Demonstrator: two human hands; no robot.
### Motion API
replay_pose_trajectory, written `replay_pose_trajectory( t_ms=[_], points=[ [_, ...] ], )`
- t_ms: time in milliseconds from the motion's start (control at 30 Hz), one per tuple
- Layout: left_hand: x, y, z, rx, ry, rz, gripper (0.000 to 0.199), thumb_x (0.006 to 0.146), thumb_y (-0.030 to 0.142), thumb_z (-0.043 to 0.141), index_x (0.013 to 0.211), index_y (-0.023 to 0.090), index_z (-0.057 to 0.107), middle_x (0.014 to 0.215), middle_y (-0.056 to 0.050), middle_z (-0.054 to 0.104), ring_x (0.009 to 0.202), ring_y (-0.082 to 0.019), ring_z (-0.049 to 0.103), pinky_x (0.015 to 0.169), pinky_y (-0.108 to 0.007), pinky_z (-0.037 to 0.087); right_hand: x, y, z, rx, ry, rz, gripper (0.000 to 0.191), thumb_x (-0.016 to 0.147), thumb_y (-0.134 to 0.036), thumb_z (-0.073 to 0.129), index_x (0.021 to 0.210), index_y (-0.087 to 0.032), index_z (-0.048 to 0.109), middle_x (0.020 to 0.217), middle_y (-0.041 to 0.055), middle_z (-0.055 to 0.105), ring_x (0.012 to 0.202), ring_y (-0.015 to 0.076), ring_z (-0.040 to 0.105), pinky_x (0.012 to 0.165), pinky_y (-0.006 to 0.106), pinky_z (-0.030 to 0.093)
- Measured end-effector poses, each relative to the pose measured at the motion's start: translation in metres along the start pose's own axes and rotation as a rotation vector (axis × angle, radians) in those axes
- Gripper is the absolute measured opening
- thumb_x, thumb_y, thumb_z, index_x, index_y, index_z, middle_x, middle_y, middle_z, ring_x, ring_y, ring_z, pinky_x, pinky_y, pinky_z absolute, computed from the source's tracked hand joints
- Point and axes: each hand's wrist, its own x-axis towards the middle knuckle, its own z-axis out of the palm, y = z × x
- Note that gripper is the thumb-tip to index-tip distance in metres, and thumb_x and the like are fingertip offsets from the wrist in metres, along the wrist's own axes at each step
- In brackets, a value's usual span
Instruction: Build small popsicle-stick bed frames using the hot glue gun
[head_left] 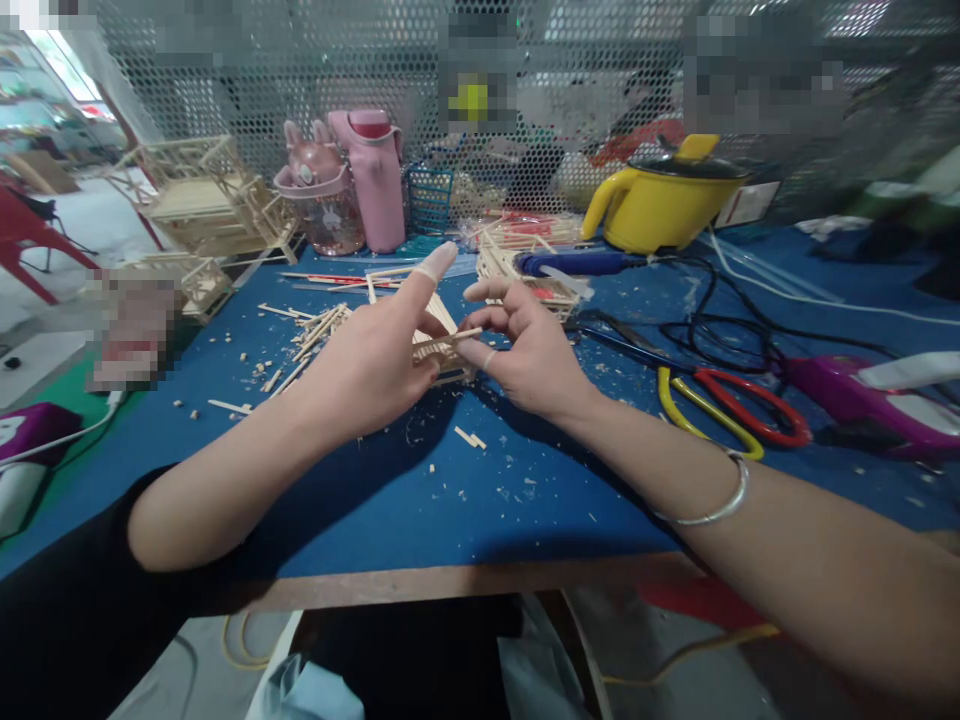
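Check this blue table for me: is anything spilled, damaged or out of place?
Nothing looks clearly broken. It's just untidy: short pale wooden offcuts lie loose on the blue tabletop among crumbs, and thin pale wooden sticks form a jumbled heap beside the left hand.

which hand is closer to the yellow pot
Right. The right hand is on the near side of the yellow pot and to its left; the left hand is farther left.
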Motion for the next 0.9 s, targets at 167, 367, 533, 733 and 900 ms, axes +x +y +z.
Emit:
replay_pose_trajectory(
  t_ms=[167, 367, 533, 733, 900],
  points=[
    [0.0004, -0.0007, 0.0069, -0.044, 0.054, -0.012, 0.076, 0.084, 0.018, 0.052, 0.149, 0.026, 0.016, 0.102, -0.004, 0.071, 0.096, -0.021, 0.067, 0.080, -0.030, 0.050, -0.0008, -0.0012, -0.0003, 0.002, -0.003, 0.012, 0.039, 0.070, -0.016, 0.062, 0.105, -0.021, 0.045, 0.078, -0.0046, 0.060, 0.077, 0.0123, 0.060, 0.072, 0.030, 0.047],
    [0.0007, -0.0023, 0.0101, -0.033, 0.081, -0.025, 0.075, 0.084, 0.018, 0.053, 0.149, 0.024, 0.017, 0.103, -0.005, 0.071, 0.096, -0.021, 0.067, 0.080, -0.031, 0.050, -0.0011, -0.0027, 0.0000, -0.006, 0.007, 0.010, 0.038, 0.071, -0.016, 0.064, 0.104, -0.021, 0.046, 0.079, -0.0041, 0.060, 0.078, 0.0123, 0.061, 0.073, 0.030, 0.047],
    [0.0003, -0.0018, 0.0105, -0.025, 0.083, -0.035, 0.075, 0.084, 0.020, 0.054, 0.149, 0.023, 0.017, 0.101, -0.005, 0.072, 0.095, -0.021, 0.067, 0.079, -0.030, 0.050, -0.0016, -0.0042, -0.0002, -0.019, 0.002, 0.006, 0.038, 0.071, -0.017, 0.064, 0.104, -0.021, 0.046, 0.081, -0.0031, 0.061, 0.079, 0.0129, 0.061, 0.073, 0.030, 0.048],
    [-0.0001, -0.0015, 0.0101, -0.040, 0.083, -0.035, 0.076, 0.084, 0.019, 0.054, 0.149, 0.024, 0.016, 0.101, -0.005, 0.072, 0.091, -0.020, 0.067, 0.077, -0.030, 0.050, -0.0016, -0.0044, -0.0004, -0.060, 0.004, -0.018, 0.043, 0.069, -0.016, 0.066, 0.106, -0.021, 0.047, 0.083, -0.0032, 0.061, 0.082, 0.0139, 0.062, 0.079, 0.033, 0.048],
    [0.0002, -0.0018, 0.0108, -0.058, 0.099, -0.010, 0.075, 0.083, 0.017, 0.053, 0.149, 0.020, 0.016, 0.099, -0.006, 0.072, 0.091, -0.019, 0.067, 0.078, -0.030, 0.051, -0.0027, -0.0066, -0.0009, -0.111, 0.014, -0.065, 0.046, 0.070, -0.015, 0.064, 0.111, -0.022, 0.044, 0.086, -0.0014, 0.060, 0.085, 0.0151, 0.062, 0.083, 0.035, 0.048]
  ],
)
